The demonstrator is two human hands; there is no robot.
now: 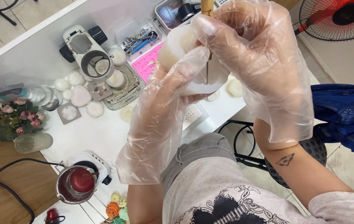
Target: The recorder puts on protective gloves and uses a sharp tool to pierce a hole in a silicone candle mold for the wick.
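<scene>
Far left we've got a spray bottle (32, 94) and fake roses (13, 118); below them a metal pot of red wax (75, 184) on a small hotplate (98, 164). Round white wax pieces (81, 96) sit on the white table (98, 135), pink mould tray (148, 62) behind. Centre: our gloved left hand (164, 112) is wrapped tight around a white silicone mould (185, 58), raised above the table. Gloved right hand (255, 62) is clenched on a wooden-handled metal pick (207, 70) poking into the mould.
</scene>
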